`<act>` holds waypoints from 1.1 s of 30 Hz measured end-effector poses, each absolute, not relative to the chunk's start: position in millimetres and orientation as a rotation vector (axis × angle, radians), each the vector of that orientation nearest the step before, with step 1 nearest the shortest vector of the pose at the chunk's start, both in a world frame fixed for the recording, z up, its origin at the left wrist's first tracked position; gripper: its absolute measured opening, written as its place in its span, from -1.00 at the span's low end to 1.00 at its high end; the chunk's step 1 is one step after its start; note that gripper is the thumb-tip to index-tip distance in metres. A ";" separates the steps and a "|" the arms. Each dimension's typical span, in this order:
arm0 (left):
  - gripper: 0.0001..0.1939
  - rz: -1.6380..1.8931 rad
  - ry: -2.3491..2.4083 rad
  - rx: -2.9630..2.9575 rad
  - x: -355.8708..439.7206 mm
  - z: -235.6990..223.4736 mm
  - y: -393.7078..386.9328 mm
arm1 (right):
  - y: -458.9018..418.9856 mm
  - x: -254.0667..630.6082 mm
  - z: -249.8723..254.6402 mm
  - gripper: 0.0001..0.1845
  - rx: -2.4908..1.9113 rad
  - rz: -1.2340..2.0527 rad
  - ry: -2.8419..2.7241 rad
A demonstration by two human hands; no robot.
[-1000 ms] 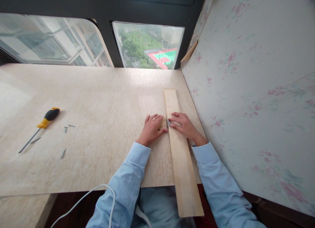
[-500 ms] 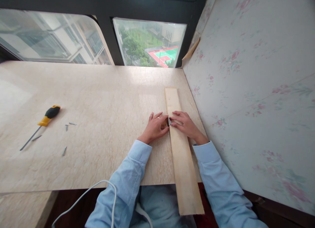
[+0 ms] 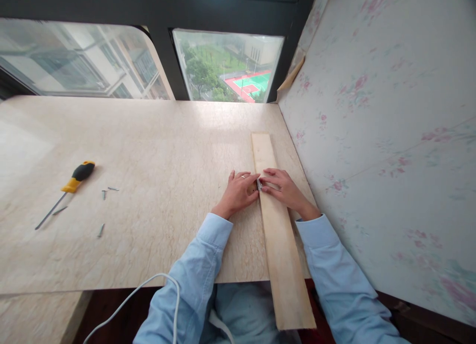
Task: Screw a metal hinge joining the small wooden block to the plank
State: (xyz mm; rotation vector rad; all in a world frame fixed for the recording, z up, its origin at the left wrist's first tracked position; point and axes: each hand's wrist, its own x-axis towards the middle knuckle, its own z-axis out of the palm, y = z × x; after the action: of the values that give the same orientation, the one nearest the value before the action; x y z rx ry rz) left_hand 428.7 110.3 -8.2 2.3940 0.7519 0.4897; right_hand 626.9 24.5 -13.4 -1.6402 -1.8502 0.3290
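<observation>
A long pale wooden board (image 3: 284, 255) lies lengthwise on the stone sill, its near end jutting past the front edge. At the board's left edge, about midway along, sits a small metal hinge (image 3: 259, 184), mostly covered by fingers. My left hand (image 3: 240, 191) is closed around the hinge from the left, thumb and fingers at its side. Across the board, my right hand (image 3: 280, 185) has its fingertips pressed on the hinge from the right, the palm over the board. A ring shows on a left finger.
Left on the sill (image 3: 167, 160) lies a screwdriver (image 3: 79, 176) with a yellow and black handle. Several loose screws (image 3: 100, 230) lie near it. A flowered wall (image 3: 372, 136) rises close on the right, and a window is behind. A white cable (image 3: 130, 297) hangs by my left sleeve.
The view has shifted slightly, so everything appears a little to the right. Both hands stay at the hinge, with only small finger movements; the left fingers reach slightly farther over it.
</observation>
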 end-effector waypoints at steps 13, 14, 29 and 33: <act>-0.39 0.518 0.689 2.442 434.9 -10.5 117.8 | 24.4 627.8 -11.9 -0.64 -1.651 0.350 -1.861; -0.39 0.507 0.687 2.447 435.4 -9.8 118.1 | 24.4 627.7 -11.5 -0.64 -1.651 0.352 -1.862; -0.45 0.535 0.720 2.376 430.3 -12.9 117.0 | 24.1 627.8 -12.4 -0.66 -1.655 0.343 -1.858; -0.48 0.549 0.752 2.422 431.2 -13.7 114.1 | 24.3 627.5 -11.1 -0.67 -1.666 0.353 -1.848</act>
State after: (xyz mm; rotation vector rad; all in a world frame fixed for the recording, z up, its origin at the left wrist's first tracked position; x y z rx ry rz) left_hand 431.2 114.1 -13.7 2.4217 0.7521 0.5494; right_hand 627.5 24.3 -11.1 -1.6664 -1.8475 0.3528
